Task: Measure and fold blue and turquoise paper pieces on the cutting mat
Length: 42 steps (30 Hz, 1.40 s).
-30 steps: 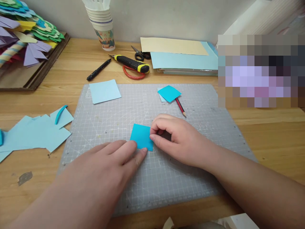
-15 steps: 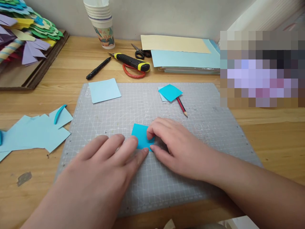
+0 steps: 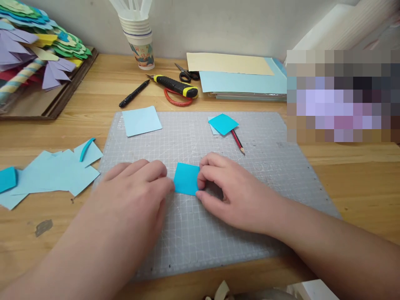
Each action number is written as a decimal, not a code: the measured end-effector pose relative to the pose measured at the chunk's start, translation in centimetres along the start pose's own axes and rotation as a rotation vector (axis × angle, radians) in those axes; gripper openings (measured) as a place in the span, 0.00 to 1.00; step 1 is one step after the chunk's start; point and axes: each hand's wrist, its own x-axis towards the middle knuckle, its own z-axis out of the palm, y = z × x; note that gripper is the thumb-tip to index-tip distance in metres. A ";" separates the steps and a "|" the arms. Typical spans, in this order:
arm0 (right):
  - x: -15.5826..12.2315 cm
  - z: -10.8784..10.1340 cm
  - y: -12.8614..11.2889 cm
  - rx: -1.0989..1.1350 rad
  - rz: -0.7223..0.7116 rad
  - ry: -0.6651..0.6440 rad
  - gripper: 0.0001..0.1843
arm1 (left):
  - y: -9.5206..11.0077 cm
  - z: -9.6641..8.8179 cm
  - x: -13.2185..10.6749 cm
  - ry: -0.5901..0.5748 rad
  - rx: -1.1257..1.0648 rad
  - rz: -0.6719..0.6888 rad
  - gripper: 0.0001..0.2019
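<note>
A small bright blue paper square [image 3: 186, 178] lies on the grey cutting mat [image 3: 200, 233]. My right hand [image 3: 231, 191] pinches the square's right edge between thumb and curled fingers. My left hand [image 3: 137, 196] rests on the mat with its fingers curled, their tips touching the square's left edge. Another bright blue square [image 3: 223, 123] lies at the mat's far side on a paler piece, beside a red pencil [image 3: 238, 141]. A pale blue square [image 3: 142, 120] sits at the mat's far left corner.
Pale blue paper scraps [image 3: 56, 175] lie left of the mat. Behind it are a black pen [image 3: 134, 93], a yellow-black utility knife [image 3: 175, 83], scissors [image 3: 187, 75], stacked paper cups [image 3: 140, 37] and a stack of paper sheets [image 3: 240, 77]. A tray of coloured paper shapes [image 3: 37, 54] stands far left.
My left hand slid left from the square's front corner to its left edge. My right hand keeps its pinch on the right edge. The camera view shifted slightly.
</note>
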 end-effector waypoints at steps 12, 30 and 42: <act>0.0 -1.0 -0.2 0.642 0.146 -0.072 0.07 | 0.1 0.0 0.7 0.163 -0.360 0.066 0.10; -0.7 0.4 -0.5 0.218 -0.273 0.389 0.07 | 1.0 -0.8 1.1 0.174 -0.753 -0.118 0.04; -1.0 0.0 -1.0 -0.093 -0.328 0.437 0.05 | 1.5 -0.4 0.8 0.242 -0.684 -0.031 0.04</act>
